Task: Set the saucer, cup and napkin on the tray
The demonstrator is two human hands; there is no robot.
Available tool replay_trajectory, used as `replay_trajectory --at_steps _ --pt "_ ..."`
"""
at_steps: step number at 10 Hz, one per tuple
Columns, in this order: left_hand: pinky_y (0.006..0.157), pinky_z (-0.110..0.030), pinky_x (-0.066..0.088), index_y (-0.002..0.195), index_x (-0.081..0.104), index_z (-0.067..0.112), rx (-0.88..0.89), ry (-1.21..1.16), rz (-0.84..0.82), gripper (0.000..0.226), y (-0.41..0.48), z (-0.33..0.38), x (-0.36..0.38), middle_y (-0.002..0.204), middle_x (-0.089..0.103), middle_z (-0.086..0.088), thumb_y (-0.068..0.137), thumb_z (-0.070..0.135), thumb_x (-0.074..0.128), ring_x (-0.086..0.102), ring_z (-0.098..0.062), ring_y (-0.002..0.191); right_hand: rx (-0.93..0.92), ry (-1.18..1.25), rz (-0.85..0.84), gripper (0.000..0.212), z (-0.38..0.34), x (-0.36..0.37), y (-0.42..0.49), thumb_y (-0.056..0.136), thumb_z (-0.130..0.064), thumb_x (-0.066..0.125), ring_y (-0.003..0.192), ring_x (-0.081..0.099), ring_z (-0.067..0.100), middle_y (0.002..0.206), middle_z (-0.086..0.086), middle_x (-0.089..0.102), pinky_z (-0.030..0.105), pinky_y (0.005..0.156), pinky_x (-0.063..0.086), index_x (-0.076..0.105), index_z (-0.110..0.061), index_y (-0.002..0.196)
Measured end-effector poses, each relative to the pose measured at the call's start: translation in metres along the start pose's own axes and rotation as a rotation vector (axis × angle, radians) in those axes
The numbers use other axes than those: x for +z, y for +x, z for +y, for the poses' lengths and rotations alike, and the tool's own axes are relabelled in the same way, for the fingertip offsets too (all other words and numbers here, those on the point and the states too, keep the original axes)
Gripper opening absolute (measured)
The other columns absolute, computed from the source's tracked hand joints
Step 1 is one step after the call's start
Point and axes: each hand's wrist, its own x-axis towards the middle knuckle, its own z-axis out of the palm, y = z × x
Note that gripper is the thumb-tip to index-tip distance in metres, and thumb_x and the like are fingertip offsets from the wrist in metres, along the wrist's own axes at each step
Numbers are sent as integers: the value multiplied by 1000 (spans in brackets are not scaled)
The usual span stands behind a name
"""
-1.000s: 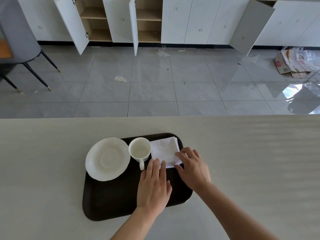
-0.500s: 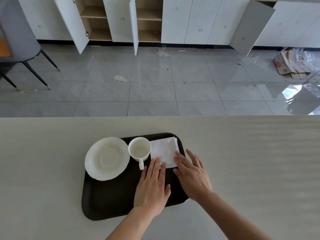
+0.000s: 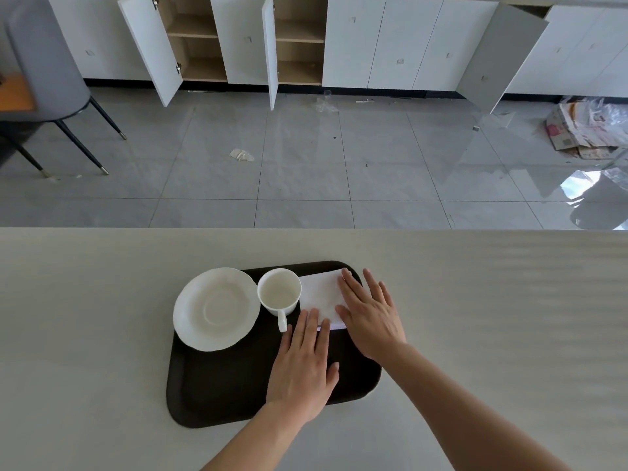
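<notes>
A dark brown tray [image 3: 221,385] lies on the pale table. On its far left part rests a white saucer [image 3: 215,309], overhanging the tray's left rim. A white cup [image 3: 279,294] stands upright beside it, handle toward me. To the cup's right a folded white napkin [image 3: 319,294] lies on the tray. My left hand [image 3: 304,365] lies flat, fingertips on the napkin's near edge. My right hand [image 3: 368,312] lies flat over the napkin's right side, fingers spread.
The table's far edge [image 3: 306,228] runs across the view, with grey tiled floor beyond. White cabinets with several open doors [image 3: 272,52] line the back wall. A grey chair [image 3: 44,79] stands far left; cardboard and plastic [image 3: 584,130] lie far right.
My right hand has slid forward from the napkin's near right corner onto its right side. My left hand has stayed at the napkin's near edge.
</notes>
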Motion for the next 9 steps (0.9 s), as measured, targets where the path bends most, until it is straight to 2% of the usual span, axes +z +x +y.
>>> replay_trajectory --at_steps 2,4,5,7,9 --pt "123 -49 6 155 -1 15 -17 14 -4 74 2 1 -1 165 -9 -12 97 55 18 -18 -26 150 6 -16 77 53 -4 11 -43 104 -43 27 154 1 20 164 -14 20 40 124 2 32 -26 153" --pt "123 -48 4 152 -13 15 -8 41 -25 74 2 -2 4 164 -14 -11 96 55 15 -24 -25 148 27 -51 11 54 -3 16 -46 104 -42 23 154 -3 20 166 -17 10 41 123 -2 20 -30 157" --pt "123 -47 3 152 -13 14 -18 35 -31 75 3 0 1 163 -16 -12 97 54 17 -24 -25 148 27 -53 2 54 -3 14 -45 104 -42 23 154 -3 21 166 -17 11 41 123 0 20 -29 157" --pt "123 -44 10 155 -2 15 -6 -25 21 72 -11 2 -11 165 -9 -11 99 48 27 -10 -24 152 18 -17 27 56 -7 10 -51 103 -46 30 154 -4 21 166 -12 13 40 125 6 26 -26 155" --pt "122 -43 14 155 11 16 17 -56 27 66 -41 1 -10 166 2 -9 99 48 25 2 -23 153 3 10 50 56 -13 5 -59 102 -49 33 154 2 18 166 -10 18 39 125 8 31 -26 153"
